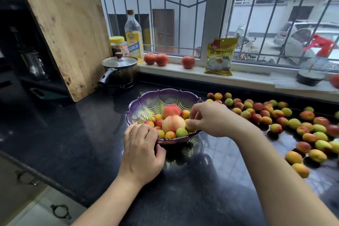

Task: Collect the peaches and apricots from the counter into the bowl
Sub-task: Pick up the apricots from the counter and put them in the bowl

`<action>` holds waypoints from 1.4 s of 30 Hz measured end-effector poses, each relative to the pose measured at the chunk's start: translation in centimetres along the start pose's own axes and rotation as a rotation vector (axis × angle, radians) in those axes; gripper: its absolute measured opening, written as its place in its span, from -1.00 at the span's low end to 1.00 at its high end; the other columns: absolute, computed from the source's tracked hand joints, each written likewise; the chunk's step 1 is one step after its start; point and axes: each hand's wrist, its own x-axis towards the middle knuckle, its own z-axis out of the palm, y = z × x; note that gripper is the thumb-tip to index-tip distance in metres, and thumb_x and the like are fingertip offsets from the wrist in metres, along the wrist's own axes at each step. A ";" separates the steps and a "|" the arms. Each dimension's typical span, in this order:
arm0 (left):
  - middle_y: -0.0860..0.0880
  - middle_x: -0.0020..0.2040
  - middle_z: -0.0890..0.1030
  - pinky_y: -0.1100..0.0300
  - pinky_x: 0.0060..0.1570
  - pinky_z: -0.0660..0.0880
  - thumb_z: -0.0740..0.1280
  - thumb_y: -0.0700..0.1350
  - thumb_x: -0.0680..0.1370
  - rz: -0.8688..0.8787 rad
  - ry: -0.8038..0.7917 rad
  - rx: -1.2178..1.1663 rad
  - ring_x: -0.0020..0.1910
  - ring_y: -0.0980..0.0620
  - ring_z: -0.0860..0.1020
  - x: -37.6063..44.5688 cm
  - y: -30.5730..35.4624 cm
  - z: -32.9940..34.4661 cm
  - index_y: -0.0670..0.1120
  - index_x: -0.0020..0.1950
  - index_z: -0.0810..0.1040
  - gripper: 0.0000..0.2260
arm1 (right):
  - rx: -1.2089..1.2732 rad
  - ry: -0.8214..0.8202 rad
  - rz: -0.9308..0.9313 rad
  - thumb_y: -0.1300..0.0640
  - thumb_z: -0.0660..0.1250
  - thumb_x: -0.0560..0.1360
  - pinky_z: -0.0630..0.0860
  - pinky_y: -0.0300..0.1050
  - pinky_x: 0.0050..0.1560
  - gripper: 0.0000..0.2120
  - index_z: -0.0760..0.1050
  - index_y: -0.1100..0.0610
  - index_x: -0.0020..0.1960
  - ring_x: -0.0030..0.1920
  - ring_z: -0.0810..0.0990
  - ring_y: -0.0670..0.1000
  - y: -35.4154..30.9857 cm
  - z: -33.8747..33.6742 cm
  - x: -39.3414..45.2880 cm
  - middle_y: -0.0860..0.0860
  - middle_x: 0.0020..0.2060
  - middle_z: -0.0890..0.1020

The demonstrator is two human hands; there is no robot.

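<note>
Purple bowl (rim held by left hand) holds two peaches.

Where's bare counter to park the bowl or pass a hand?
Free: dark counter left of the bowl, up to the cutting board and pot; also the near strip between both forearms. Crowded: right of the bowl, scattered apricots reach the windowsill.

My left hand sits near the counter's front edge, fingers curled, thumb hooked, gripping. My right hand reaches in from the right, forearm extended, fingertips bent downward, pinching something small.
</note>
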 end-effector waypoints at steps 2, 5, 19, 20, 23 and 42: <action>0.00 -0.08 0.51 -0.11 0.36 0.34 0.26 -0.09 0.43 0.004 0.006 0.001 0.02 -0.05 0.43 0.0 0.0 0.0 -0.09 -0.10 0.51 -0.88 | 0.014 0.007 0.008 -0.22 0.33 0.55 0.62 0.01 -0.01 -0.73 0.58 -0.05 0.06 -0.09 0.62 -0.05 0.1 0.1 0.1 -0.09 -0.10 0.67; 0.00 -0.08 0.50 -0.13 0.36 0.35 0.26 -0.09 0.43 0.003 0.010 0.005 0.02 -0.06 0.43 0.1 0.1 0.0 -0.09 -0.10 0.51 -0.88 | 0.105 0.109 0.025 -0.13 0.32 0.59 0.53 -0.19 -0.24 -0.81 0.59 -0.04 0.06 -0.17 0.59 -0.12 0.8 -0.3 0.3 -0.14 -0.19 0.62; -0.13 0.05 0.56 -0.27 0.40 0.32 0.23 -0.10 0.42 -0.110 0.006 0.140 0.15 -0.25 0.53 0.1 0.0 0.1 -0.15 -0.09 0.56 -0.82 | 0.220 0.141 0.008 0.09 0.36 0.58 0.42 -0.33 -0.33 -0.88 0.66 -0.05 -0.08 -0.24 0.60 -0.15 1.9 0.1 0.8 -0.15 -0.22 0.67; -0.16 0.09 0.57 -0.31 0.42 0.31 0.25 -0.13 0.42 -0.139 0.003 0.157 0.21 -0.27 0.53 0.1 -0.1 0.1 -0.16 -0.08 0.57 -0.82 | 0.269 0.239 0.061 0.09 0.35 0.58 0.41 -0.33 -0.37 -0.86 0.65 -0.07 -0.09 -0.27 0.60 -0.16 2.6 -0.2 1.0 -0.15 -0.23 0.66; -0.26 0.27 0.56 -0.37 0.49 0.24 0.40 -0.27 0.37 -0.235 -0.023 0.166 0.41 -0.34 0.45 0.2 -0.3 0.3 -0.18 0.02 0.56 -0.77 | 0.379 0.495 0.311 0.12 0.32 0.59 0.48 -0.18 -0.31 -0.83 0.62 -0.10 -0.09 -0.20 0.61 -0.05 6.4 -0.1 1.7 -0.06 -0.14 0.69; -0.32 0.48 0.35 -0.37 0.44 0.35 0.46 -0.29 0.36 -0.295 -0.077 0.103 0.52 -0.37 0.29 0.4 -0.5 0.7 -0.16 0.32 0.41 -0.46 | 0.039 0.421 0.252 0.01 0.35 0.58 0.51 -0.03 -0.04 -0.65 0.49 0.07 0.33 0.10 0.59 0.13 9.6 5.6 9.1 0.05 0.17 0.59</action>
